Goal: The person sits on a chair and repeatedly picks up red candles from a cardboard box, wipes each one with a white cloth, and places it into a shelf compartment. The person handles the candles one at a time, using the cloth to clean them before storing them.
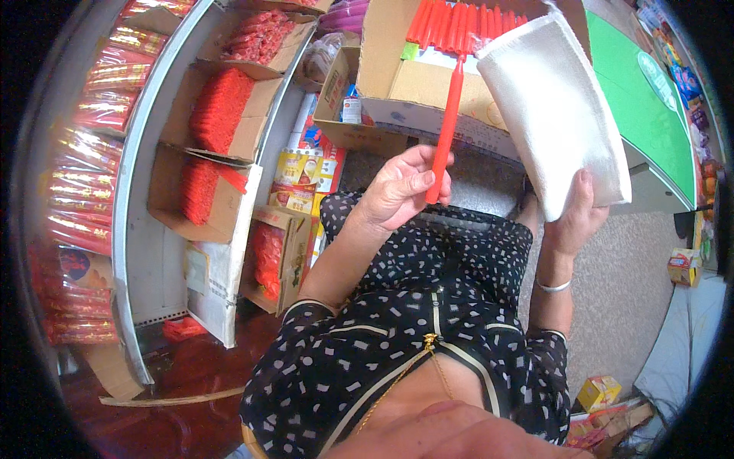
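Between the thumb and fingers of my left hand (pixel 404 186) is a red taper candle (pixel 446 132), held near its lower end and nearly upright in the picture. Its tip overlaps the row of red candles (pixel 459 27) lying side by side in a large cardboard box (pixel 424 80). My right hand (pixel 578 221) grips a folded white cloth (pixel 553 109) by its lower edge, thumb on top. The cloth covers part of the box's right side. Whether the candle's tip touches the others, I cannot tell.
On the left, shelves hold cardboard boxes of red candles (pixel 221 109) and plastic-wrapped red packs (pixel 94 186). A smaller open carton (pixel 338 129) stands beside the large box. To the right is a green-topped counter (pixel 636 115). A yellow box (pixel 598 393) sits at lower right.
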Demonstrator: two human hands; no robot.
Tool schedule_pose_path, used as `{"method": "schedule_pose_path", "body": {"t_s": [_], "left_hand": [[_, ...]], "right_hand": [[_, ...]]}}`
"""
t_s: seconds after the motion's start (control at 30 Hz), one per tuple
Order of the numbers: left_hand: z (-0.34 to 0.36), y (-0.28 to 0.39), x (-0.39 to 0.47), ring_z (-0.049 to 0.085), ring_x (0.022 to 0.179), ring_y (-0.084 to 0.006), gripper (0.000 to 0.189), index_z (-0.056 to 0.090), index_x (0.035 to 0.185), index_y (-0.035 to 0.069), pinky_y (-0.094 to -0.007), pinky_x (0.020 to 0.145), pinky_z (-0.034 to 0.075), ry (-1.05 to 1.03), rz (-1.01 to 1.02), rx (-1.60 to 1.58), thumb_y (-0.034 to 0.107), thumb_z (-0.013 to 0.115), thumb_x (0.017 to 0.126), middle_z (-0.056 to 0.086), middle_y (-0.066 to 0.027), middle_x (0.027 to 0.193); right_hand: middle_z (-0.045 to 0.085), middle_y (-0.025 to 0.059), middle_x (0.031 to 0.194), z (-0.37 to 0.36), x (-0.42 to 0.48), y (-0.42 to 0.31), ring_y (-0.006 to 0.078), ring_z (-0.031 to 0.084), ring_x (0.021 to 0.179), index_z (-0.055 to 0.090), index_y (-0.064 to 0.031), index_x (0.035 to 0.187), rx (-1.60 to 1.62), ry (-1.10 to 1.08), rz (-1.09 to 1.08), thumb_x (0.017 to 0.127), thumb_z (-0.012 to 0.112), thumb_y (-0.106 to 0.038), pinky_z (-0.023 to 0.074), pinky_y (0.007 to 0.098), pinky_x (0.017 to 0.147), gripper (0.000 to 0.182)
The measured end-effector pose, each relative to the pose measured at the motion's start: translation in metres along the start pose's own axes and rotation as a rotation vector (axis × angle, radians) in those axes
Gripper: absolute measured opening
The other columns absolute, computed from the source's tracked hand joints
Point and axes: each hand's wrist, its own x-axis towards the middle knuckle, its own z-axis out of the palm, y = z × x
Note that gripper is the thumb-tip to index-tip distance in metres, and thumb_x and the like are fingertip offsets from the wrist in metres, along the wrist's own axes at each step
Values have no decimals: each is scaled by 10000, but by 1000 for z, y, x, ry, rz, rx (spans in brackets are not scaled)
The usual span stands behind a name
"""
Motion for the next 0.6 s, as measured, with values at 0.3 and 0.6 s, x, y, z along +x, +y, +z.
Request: {"method": "schedule_pose_path", "body": {"t_s": [0.3, 0.6], "left_hand": [[14, 40, 14, 542, 804, -209, 245, 491, 923, 10, -304, 689, 450, 99, 182, 258, 10, 598, 703, 564, -144, 889], [10, 41, 36, 534, 677, -167, 224, 503, 993, -9, -288, 568, 449, 156, 296, 279, 68, 548, 787, 539, -95, 794]], "right_hand": [[525, 131, 973, -6, -5, -1, 166, 547, 822, 427, 96, 1075, -20, -44, 23, 818, 503, -139, 457, 266, 685, 357], [530, 130, 938, -6, -6, 0, 161, 551, 801, 441, 99, 1055, 12, -7, -12, 820, 504, -148, 457, 247, 649, 347]]}}
